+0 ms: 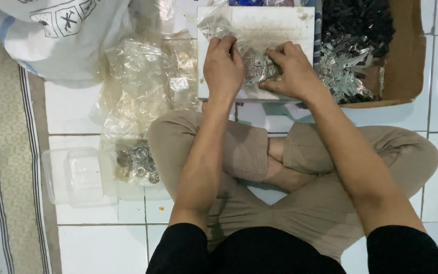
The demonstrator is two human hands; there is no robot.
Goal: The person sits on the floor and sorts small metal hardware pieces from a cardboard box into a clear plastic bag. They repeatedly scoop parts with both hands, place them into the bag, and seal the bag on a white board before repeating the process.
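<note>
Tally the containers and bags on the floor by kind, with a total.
White tray under both hands: 1
Cardboard box of metal parts: 1
Clear plastic tubs: 2, one holding round metal rings
Crumpled clear plastic bags: a pile, number unclear
Large white sack: 1
Total countable: 5

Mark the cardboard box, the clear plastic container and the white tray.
cardboard box [406, 66]: head view, bare brown inner wall on its right side.
clear plastic container [84, 175]: head view, middle of its lid.
white tray [275, 23]: head view, bare upper surface.
</note>
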